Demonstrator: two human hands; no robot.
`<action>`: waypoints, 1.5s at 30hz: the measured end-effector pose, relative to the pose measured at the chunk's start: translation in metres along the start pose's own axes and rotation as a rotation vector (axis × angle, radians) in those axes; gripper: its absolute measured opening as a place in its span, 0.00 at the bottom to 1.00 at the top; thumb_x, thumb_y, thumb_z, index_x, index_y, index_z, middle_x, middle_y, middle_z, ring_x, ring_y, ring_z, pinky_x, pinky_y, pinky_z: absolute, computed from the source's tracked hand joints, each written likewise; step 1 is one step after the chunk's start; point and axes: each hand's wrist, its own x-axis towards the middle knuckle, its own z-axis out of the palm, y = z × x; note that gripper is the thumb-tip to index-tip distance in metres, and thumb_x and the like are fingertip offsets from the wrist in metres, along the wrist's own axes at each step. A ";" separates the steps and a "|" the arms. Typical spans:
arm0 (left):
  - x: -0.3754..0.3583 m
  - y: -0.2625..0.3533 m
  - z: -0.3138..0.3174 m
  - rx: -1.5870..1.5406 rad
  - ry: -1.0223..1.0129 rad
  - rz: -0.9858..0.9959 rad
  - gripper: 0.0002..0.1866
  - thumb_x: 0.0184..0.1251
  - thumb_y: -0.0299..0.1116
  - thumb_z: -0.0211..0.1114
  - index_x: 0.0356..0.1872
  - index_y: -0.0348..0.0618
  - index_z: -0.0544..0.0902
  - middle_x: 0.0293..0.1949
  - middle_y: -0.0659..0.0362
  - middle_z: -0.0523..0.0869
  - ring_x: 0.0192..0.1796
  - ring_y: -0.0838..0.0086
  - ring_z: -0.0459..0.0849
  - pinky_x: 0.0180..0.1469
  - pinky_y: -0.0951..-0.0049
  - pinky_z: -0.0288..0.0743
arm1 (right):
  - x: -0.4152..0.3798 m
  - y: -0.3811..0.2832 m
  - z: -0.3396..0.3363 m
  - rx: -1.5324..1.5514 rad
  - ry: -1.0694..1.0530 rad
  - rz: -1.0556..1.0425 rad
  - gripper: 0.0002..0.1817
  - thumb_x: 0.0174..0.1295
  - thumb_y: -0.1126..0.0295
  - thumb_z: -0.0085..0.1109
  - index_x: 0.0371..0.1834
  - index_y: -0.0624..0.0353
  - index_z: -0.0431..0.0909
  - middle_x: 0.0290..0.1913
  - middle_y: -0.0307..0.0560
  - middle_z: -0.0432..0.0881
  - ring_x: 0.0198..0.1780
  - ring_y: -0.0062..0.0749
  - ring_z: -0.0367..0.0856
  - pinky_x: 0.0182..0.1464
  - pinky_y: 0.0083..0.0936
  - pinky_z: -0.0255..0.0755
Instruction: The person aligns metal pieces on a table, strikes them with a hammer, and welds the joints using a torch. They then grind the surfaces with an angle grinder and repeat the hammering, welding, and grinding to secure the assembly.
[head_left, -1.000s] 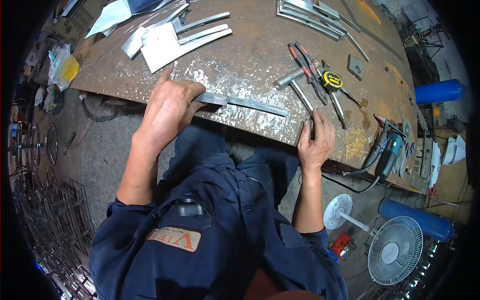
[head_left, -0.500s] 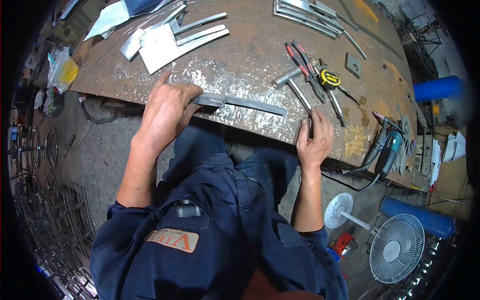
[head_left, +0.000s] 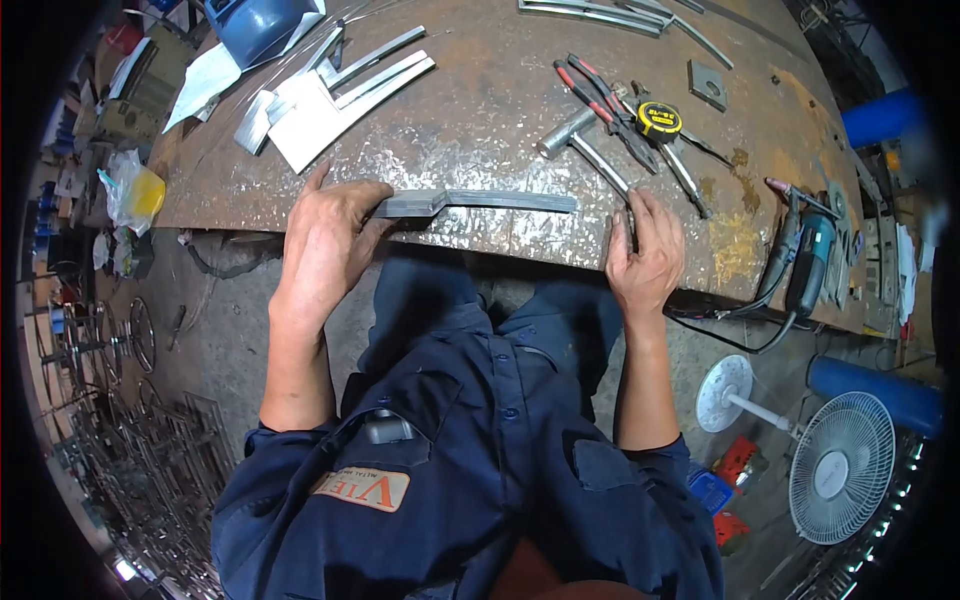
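My left hand [head_left: 325,235] is closed around the left end of a grey metal strip [head_left: 510,200], a stack of thin layers with a step-like bend near my fingers. The strip lies along the table's near edge, its far end pointing right. My right hand [head_left: 650,255] rests at the table edge with its fingers curled over the handle end of a hammer [head_left: 597,165]. The hammer's head lies on the table, up and left of that hand. Red-handled pliers [head_left: 610,110] and a yellow tape measure [head_left: 659,121] lie just beyond the hammer.
An angle grinder [head_left: 812,255] with its cable lies at the right edge of the worn steel table [head_left: 480,130]. Flat metal pieces [head_left: 310,125] lie at the back left. A square plate with a hole [head_left: 707,84] is at the right. A fan [head_left: 840,467] stands on the floor.
The view has shifted slightly, so the table items sit a little differently. The strip's bend shows more clearly in my left hand. My right hand stays at the hammer's handle end.
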 end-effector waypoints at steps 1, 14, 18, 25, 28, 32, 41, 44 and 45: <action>0.000 0.003 -0.002 -0.003 -0.010 -0.017 0.16 0.57 0.24 0.77 0.49 0.39 0.90 0.43 0.50 0.94 0.51 0.52 0.92 0.82 0.44 0.65 | -0.001 0.002 0.001 0.001 0.000 0.004 0.20 0.64 0.69 0.70 0.59 0.61 0.87 0.58 0.53 0.88 0.57 0.54 0.85 0.61 0.45 0.77; -0.002 0.001 0.000 0.047 -0.010 -0.005 0.17 0.58 0.25 0.77 0.50 0.38 0.91 0.48 0.49 0.94 0.54 0.53 0.92 0.80 0.44 0.67 | 0.000 -0.001 -0.003 0.001 -0.005 0.036 0.19 0.64 0.67 0.70 0.57 0.61 0.88 0.58 0.51 0.89 0.57 0.53 0.85 0.61 0.44 0.77; 0.001 0.004 -0.002 0.062 -0.020 -0.001 0.17 0.58 0.25 0.78 0.50 0.38 0.91 0.47 0.49 0.94 0.53 0.53 0.92 0.80 0.44 0.67 | -0.001 -0.002 -0.003 0.000 0.003 0.033 0.19 0.64 0.67 0.70 0.57 0.61 0.88 0.58 0.51 0.89 0.57 0.53 0.86 0.61 0.44 0.78; 0.000 0.005 -0.004 0.098 -0.088 0.033 0.20 0.57 0.23 0.76 0.53 0.40 0.91 0.50 0.48 0.94 0.55 0.52 0.91 0.81 0.43 0.67 | -0.002 0.002 -0.002 0.032 0.029 0.035 0.18 0.64 0.67 0.70 0.56 0.62 0.89 0.57 0.52 0.89 0.56 0.53 0.86 0.61 0.44 0.78; -0.008 0.007 -0.002 0.138 -0.159 0.102 0.25 0.56 0.22 0.74 0.59 0.39 0.88 0.57 0.46 0.92 0.60 0.53 0.90 0.82 0.41 0.63 | 0.000 0.000 -0.003 0.046 0.014 0.079 0.18 0.65 0.67 0.70 0.56 0.62 0.89 0.57 0.52 0.89 0.57 0.53 0.86 0.62 0.44 0.78; -0.033 0.007 0.020 0.273 -0.112 0.217 0.33 0.56 0.22 0.72 0.69 0.36 0.82 0.68 0.45 0.86 0.69 0.54 0.85 0.85 0.35 0.54 | 0.019 -0.001 -0.006 -0.025 -0.118 0.097 0.20 0.65 0.67 0.70 0.59 0.62 0.87 0.51 0.54 0.88 0.54 0.55 0.85 0.60 0.47 0.77; -0.065 -0.001 0.064 0.361 0.004 0.171 0.32 0.69 0.19 0.57 0.77 0.32 0.75 0.78 0.45 0.76 0.80 0.52 0.74 0.84 0.26 0.42 | 0.067 -0.009 0.023 -0.027 -0.330 0.077 0.13 0.65 0.72 0.69 0.51 0.65 0.87 0.48 0.67 0.85 0.51 0.63 0.85 0.54 0.52 0.78; -0.066 -0.006 0.069 0.320 0.024 0.185 0.32 0.69 0.20 0.57 0.77 0.31 0.74 0.78 0.44 0.76 0.80 0.52 0.74 0.84 0.25 0.42 | 0.063 -0.011 0.001 0.115 -0.326 0.130 0.12 0.67 0.73 0.67 0.51 0.66 0.86 0.47 0.67 0.85 0.49 0.67 0.85 0.54 0.54 0.78; -0.066 -0.005 0.068 0.326 0.019 0.190 0.32 0.68 0.20 0.57 0.76 0.30 0.74 0.78 0.44 0.76 0.80 0.53 0.74 0.84 0.25 0.42 | 0.058 -0.013 -0.011 0.182 -0.264 0.052 0.14 0.69 0.75 0.65 0.56 0.66 0.85 0.44 0.68 0.85 0.47 0.68 0.85 0.53 0.54 0.78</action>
